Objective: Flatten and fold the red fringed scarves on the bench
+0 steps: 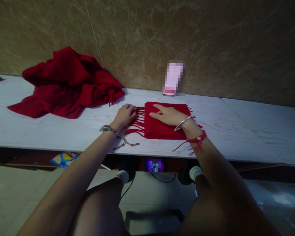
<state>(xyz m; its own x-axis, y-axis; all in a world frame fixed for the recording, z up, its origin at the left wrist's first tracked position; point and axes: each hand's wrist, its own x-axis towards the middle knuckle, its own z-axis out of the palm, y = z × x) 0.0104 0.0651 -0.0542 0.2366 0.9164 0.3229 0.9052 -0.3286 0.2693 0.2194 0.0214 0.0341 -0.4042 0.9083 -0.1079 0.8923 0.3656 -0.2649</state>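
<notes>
A red scarf [166,129] lies folded into a flat rectangle on the white wood-grain tabletop, with loose fringe spreading from its left edge. More fringe ends poke out along its right side. My left hand [124,116] rests at the upper left fringe, its fingers bent together over the strands; the fingertips are partly hidden. Flat on top of the folded cloth is my right hand [170,115], fingers stretched out and thumb apart, pressing on it.
A crumpled red cloth with fringe [68,85] is heaped at the left against the marbled wall [137,39]. A blurred pink phone-like object [172,78] leans on the wall. Below the tabletop [236,131] are a snack bag [64,159], a lit screen [154,165] and a cable.
</notes>
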